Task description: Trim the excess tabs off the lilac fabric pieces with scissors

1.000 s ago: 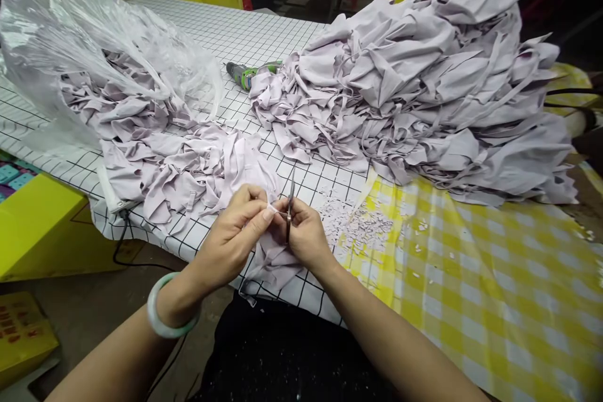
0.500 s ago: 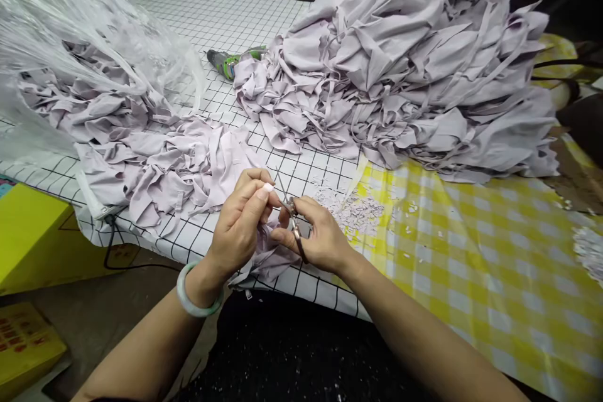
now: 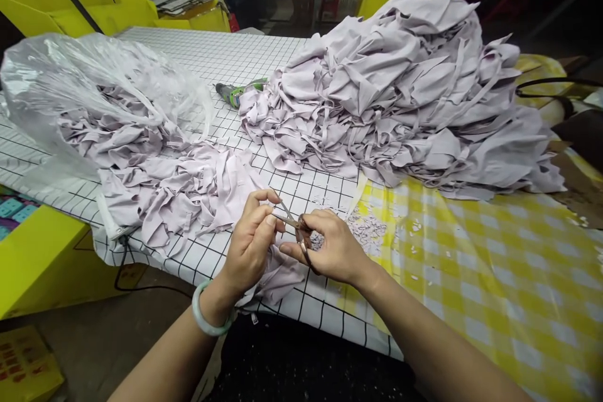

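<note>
My right hand [image 3: 334, 245] grips a pair of small scissors [image 3: 301, 232] by the loops, blades parted and pointing up and left. At the blades, my left hand [image 3: 254, 239] pinches the edge of a pale lilac fabric piece [image 3: 281, 273], whose lower part hangs over the table's near edge. What exactly lies between the blades is too small to tell. Left of my hands spreads a pile of lilac fabric pieces [image 3: 179, 188], partly inside a clear plastic bag [image 3: 42, 88]. Tiny fabric snippets [image 3: 367, 229] are scattered right of the scissors.
A large heap of lilac fabric [image 3: 400, 100] stands at the back right on the grid-patterned tablecloth [image 3: 188, 44]. A green and black tool [image 3: 228, 94] lies beside it. Yellow checked cloth [image 3: 471, 276] covers the right side. Yellow boxes [image 3: 42, 257] stand at the left.
The view has tipped up, showing more of the background. The scissor blades have turned and opened wider near my left fingertips; both hands keep their hold.
</note>
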Action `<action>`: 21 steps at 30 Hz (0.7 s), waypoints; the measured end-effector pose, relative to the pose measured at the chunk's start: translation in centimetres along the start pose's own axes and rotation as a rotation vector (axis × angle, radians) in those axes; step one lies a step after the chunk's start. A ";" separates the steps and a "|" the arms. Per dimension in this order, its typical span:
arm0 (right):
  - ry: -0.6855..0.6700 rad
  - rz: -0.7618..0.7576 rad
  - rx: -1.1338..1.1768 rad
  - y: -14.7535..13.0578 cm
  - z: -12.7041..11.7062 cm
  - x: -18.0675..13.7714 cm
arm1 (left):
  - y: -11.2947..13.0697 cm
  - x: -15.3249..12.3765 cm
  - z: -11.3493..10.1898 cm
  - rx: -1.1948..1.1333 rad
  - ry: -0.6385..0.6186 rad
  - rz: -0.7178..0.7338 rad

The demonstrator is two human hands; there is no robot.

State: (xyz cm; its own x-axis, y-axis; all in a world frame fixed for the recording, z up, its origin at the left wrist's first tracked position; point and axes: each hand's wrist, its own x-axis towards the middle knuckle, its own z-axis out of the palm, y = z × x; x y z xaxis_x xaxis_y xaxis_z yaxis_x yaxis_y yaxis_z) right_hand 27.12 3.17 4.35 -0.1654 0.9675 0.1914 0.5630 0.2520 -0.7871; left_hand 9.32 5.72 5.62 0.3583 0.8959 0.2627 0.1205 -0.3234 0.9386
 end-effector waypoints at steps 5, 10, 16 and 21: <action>-0.006 0.006 0.001 0.4 -0.4 -0.3 | 0.5 0.5 0.5 0.010 -0.007 0.029; 0.003 0.019 -0.007 0.1 -1.1 -0.7 | 1.1 1.3 1.3 0.030 0.019 0.122; -0.011 0.032 -0.021 -0.1 -1.5 -1.1 | 0.9 1.0 1.9 0.004 0.002 0.115; -0.016 0.018 -0.009 -0.1 -1.4 -1.2 | 0.8 0.7 1.9 0.021 -0.005 0.108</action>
State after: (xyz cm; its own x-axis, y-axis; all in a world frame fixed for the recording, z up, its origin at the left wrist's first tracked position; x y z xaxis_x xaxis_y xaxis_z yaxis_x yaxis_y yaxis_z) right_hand 28.40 2.04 5.01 -0.1680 0.9714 0.1681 0.5729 0.2349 -0.7852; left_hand 11.42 5.52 6.09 0.3750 0.8540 0.3605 0.1001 -0.4239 0.9001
